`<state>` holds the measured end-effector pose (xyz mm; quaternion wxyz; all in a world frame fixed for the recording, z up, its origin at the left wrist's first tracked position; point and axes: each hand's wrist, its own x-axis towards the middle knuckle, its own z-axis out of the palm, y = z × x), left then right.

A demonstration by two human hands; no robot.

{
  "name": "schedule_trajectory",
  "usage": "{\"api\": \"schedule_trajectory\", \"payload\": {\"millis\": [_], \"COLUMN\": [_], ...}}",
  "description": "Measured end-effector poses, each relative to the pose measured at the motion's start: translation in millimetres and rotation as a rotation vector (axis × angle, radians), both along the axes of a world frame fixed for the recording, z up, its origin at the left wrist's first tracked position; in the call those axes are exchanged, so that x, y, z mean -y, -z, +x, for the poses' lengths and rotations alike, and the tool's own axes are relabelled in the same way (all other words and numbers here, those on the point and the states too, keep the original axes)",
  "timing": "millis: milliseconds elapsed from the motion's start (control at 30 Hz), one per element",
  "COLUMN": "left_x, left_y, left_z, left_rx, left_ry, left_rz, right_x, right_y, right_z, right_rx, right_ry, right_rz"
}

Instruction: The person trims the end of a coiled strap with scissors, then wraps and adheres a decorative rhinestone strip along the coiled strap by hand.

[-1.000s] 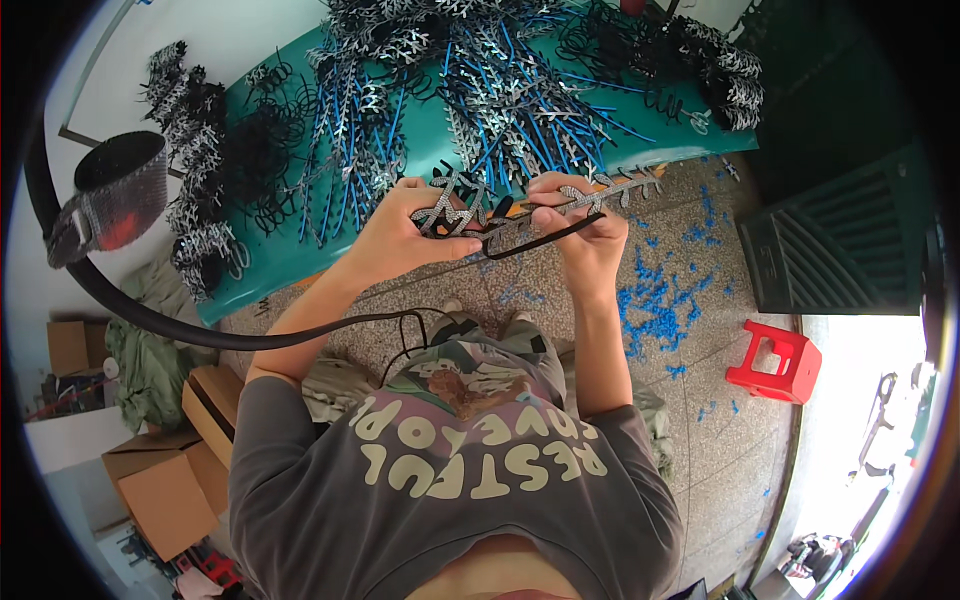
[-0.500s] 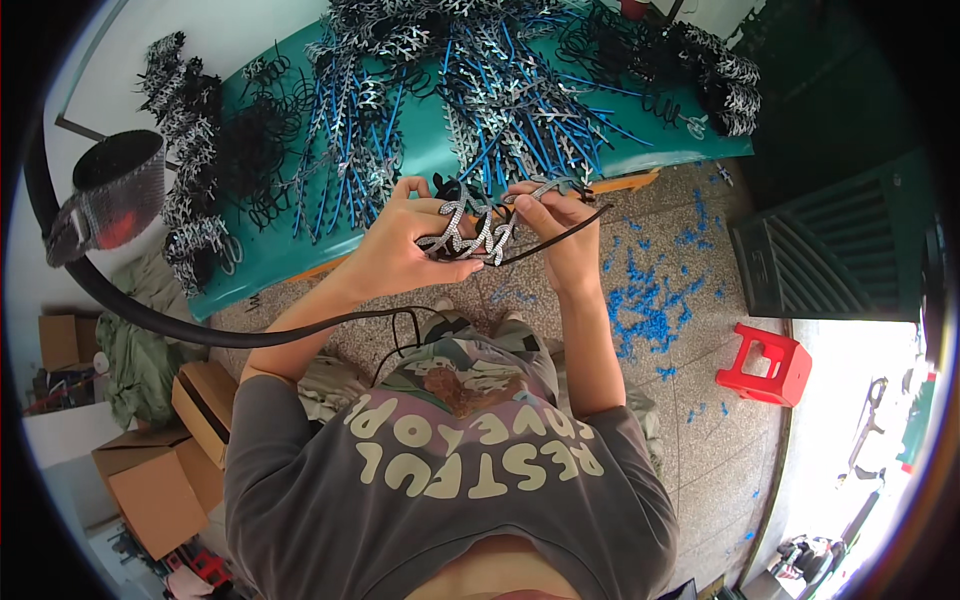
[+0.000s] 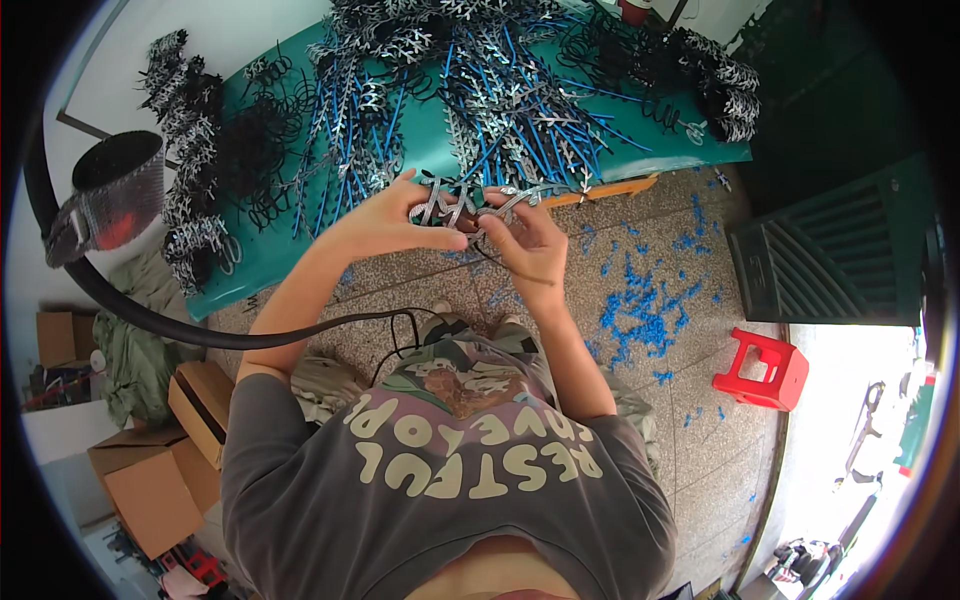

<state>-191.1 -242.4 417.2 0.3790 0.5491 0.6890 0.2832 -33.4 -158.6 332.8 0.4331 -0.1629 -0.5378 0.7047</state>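
Left hand (image 3: 375, 225) and right hand (image 3: 530, 245) both clenched around silver metal strip (image 3: 470, 205), held between them just before green desk (image 3: 430, 140) edge; blue scraps (image 3: 640, 320) on floor right of hands.

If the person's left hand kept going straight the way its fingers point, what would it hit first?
Most likely the right hand: the left hand points across at it, and both grip the same silver spiky metal strip. Depth is hard to judge, so it might pass just over the green table edge instead.
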Motion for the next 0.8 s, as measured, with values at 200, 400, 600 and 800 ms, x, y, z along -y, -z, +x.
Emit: {"api": "schedule_trajectory", "payload": {"millis": [200,400,600,800], "left_x": [6,9,11,13], "left_y": [31,18,21,16], "left_z": [6,12,12,13], "left_rx": [0.125,-0.117,-0.166,-0.31], "left_ry": [-0.072,-0.001,0.064,0.158], "left_rz": [0.223,0.329,0.431,0.568], "right_x": [-2,-16,-24,-30], "right_y": [-20,-21,-36,-28], "right_z": [8,22,21,17], "right_rx": [0.283,0.035,0.052,0.091], "right_ry": [0.187,0.06,0.011,-0.072], "right_rz": [0.429,-0.101,-0.056,-0.062]}}
